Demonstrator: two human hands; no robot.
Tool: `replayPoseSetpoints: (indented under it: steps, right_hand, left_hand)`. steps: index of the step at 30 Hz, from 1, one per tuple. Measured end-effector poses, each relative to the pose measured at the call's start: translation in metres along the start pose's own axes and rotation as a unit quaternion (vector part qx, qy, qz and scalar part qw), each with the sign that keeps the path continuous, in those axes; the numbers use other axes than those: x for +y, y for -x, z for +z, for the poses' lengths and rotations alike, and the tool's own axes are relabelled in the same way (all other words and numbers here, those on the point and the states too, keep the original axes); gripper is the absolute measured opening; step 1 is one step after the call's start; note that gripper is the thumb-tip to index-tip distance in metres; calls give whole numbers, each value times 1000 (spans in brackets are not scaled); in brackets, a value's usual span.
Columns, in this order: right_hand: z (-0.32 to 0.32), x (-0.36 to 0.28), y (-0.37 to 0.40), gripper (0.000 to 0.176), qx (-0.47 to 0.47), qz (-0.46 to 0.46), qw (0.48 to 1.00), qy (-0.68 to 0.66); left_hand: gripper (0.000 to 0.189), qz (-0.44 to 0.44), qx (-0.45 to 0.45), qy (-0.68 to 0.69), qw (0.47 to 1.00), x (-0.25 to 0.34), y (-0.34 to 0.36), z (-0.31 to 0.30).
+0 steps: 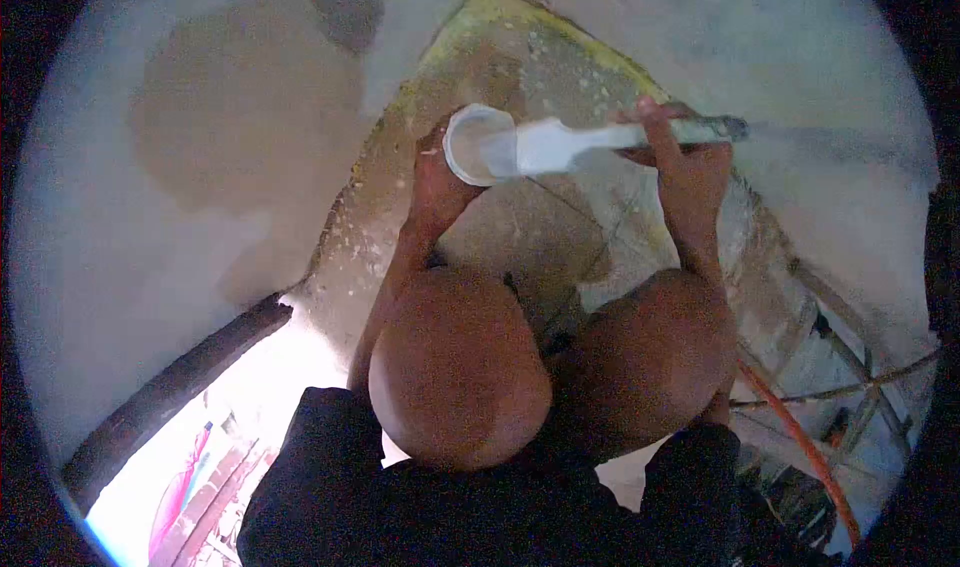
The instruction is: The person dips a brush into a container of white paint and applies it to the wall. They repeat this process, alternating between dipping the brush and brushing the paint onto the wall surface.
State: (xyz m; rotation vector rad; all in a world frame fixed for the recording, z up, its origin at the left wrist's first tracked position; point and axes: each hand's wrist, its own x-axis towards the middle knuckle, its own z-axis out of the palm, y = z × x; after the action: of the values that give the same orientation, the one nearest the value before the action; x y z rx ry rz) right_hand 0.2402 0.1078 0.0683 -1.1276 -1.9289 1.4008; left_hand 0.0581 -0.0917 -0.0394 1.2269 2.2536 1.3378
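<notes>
My left hand (pixel 440 185) is closed around the side of a small white cup (pixel 468 174), whose round mouth faces up at me. In my right hand (pixel 690 172), the fingers wrap the handle of a flat paintbrush (pixel 550 147). The brush lies level and looks coated in white, slightly blurred. Its wide end overlaps the cup's right rim in this view. Both hands are out beyond my bent knees (pixel 460 367), over a speckled floor corner.
Pale walls (pixel 200 277) meet ahead, with a darker patch (pixel 250 97) on the left one. A yellow strip (pixel 600 42) edges the floor corner. A dark beam (pixel 180 397) borders a bright opening at lower left. An orange hose-like line (pixel 800 442) and sticks lie at lower right.
</notes>
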Motion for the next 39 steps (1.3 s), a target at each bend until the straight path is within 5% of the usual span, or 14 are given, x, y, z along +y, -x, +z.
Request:
replayPoseSetpoints:
  steps: [3, 5, 7, 13, 18, 29, 31, 39]
  right_hand:
    - [8, -2, -3, 19, -19, 20, 998, -53]
    - [14, 0, -3, 18, -17, 48, 994, -99]
    - [21, 1, 3, 14, -93, 38, 995, 14]
    - [22, -1, 4, 17, -260, -45, 965, -3]
    - [32, 3, 0, 20, -240, -135, 961, 22]
    - [49, -23, 0, 18, -263, -229, 935, 66]
    - [55, -25, -3, 19, -277, -306, 910, 43]
    - [65, -24, -4, 21, -269, -334, 902, 46]
  left_hand:
    - [68, -18, -36, 18, 999, 10, -5, 0]
    - [65, 56, 5, -63, 996, 8, -5, 2]
    - [66, 66, 15, -99, 993, 5, 0, -2]
    - [72, 18, -28, -155, 987, -2, -2, -1]
    - [73, 105, 42, -159, 981, -28, 1, 3]
    - [52, 118, 45, -55, 990, -9, -20, -8]
    - [49, 130, 46, -47, 989, -13, -23, -7]
    - [49, 149, 66, 17, 986, -15, -32, -8]
